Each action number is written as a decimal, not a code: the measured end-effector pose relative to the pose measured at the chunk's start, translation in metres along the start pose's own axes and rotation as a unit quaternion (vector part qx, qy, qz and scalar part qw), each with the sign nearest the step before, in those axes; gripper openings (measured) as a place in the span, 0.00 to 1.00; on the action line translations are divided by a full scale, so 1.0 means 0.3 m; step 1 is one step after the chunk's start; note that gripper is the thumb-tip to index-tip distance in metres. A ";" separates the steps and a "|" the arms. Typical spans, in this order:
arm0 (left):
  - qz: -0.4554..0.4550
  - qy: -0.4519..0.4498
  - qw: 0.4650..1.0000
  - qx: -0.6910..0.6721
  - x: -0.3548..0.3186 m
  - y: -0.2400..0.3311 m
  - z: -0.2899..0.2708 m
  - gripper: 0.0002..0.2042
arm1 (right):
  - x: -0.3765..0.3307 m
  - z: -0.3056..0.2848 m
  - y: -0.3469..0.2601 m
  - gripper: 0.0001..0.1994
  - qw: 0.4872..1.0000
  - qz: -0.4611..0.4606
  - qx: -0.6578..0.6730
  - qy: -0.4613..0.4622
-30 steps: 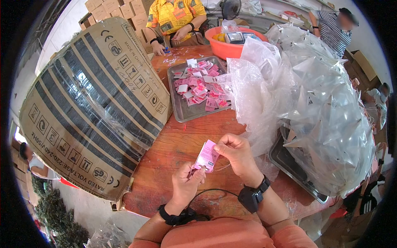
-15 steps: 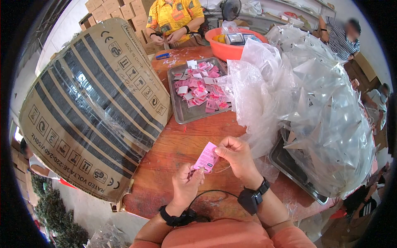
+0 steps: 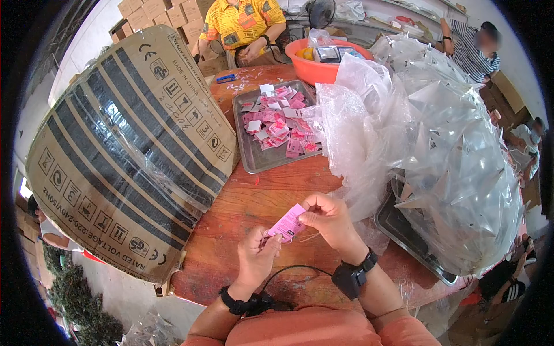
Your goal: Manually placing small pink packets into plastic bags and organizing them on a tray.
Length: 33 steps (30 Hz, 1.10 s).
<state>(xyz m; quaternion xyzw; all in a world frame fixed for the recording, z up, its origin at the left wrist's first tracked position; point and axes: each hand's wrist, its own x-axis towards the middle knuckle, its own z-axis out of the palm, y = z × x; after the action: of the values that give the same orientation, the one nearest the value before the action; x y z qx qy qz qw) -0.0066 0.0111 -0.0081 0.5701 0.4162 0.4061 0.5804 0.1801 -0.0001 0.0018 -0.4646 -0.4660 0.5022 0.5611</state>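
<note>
Big flattened cardboard box (image 3: 127, 155) under clear film, black stripes and handling symbols, fills 9 o'clock. Metal tray (image 3: 254, 161) at 12 holds a heap of small pink and white tags (image 3: 280, 124); orange basin (image 3: 314, 66) behind it. Clear plastic bags (image 3: 438, 155) pile at 3 over a second tray (image 3: 404, 239). Pink tag (image 3: 287, 224) sits at centre above the wooden table (image 3: 242, 202), right hand (image 3: 329, 222) pinching its upper end, left hand (image 3: 257, 256) pinching the lower end at 7 o'clock of it.
</note>
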 end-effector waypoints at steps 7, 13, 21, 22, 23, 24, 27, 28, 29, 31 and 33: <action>-0.016 -0.066 0.987 -0.148 0.023 -0.001 -0.030 0.13 | -0.023 0.021 -0.056 0.03 0.995 -0.089 -0.038 0.032; -0.290 -0.247 0.827 -0.414 0.059 0.038 -0.066 0.17 | -0.053 0.061 -0.129 0.05 0.952 -0.218 -0.211 -0.047; -0.009 0.000 1.000 -0.021 0.005 0.143 -0.056 0.04 | -0.083 0.080 -0.109 0.04 0.997 -0.038 0.070 0.005; 0.044 0.015 0.997 0.056 0.003 0.139 -0.053 0.04 | -0.084 0.072 -0.093 0.04 0.997 -0.020 0.068 -0.009; 0.058 0.010 0.996 0.071 -0.002 0.134 -0.049 0.05 | -0.085 0.069 -0.084 0.04 0.998 -0.002 0.066 -0.024; 0.072 0.005 0.994 0.087 -0.008 0.128 -0.045 0.05 | -0.083 0.072 -0.081 0.03 0.998 -0.003 0.045 -0.035; 0.102 -0.008 0.986 0.130 -0.011 0.125 -0.048 0.05 | -0.077 0.090 -0.087 0.03 0.998 -0.018 -0.024 -0.050; 0.110 -0.011 0.983 0.145 -0.011 0.127 -0.050 0.05 | -0.080 0.098 -0.097 0.03 0.997 -0.029 -0.049 -0.043; 0.089 -0.030 0.987 0.131 -0.009 0.131 -0.050 0.05 | -0.082 0.103 -0.102 0.03 0.996 -0.041 -0.074 -0.036; 0.047 -0.068 0.991 0.101 -0.009 0.138 -0.049 0.04 | -0.088 0.110 -0.100 0.02 0.992 -0.062 -0.106 -0.036; 0.059 -0.080 0.984 0.147 -0.010 0.131 -0.056 0.04 | -0.091 0.115 -0.102 0.03 0.988 -0.073 -0.131 -0.040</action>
<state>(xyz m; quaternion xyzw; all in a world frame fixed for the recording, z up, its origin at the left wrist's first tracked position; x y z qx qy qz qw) -0.0234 0.0144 0.0312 0.7037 0.3892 0.3269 0.4965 0.1484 -0.0275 0.0353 -0.4780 -0.5827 0.4125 0.5116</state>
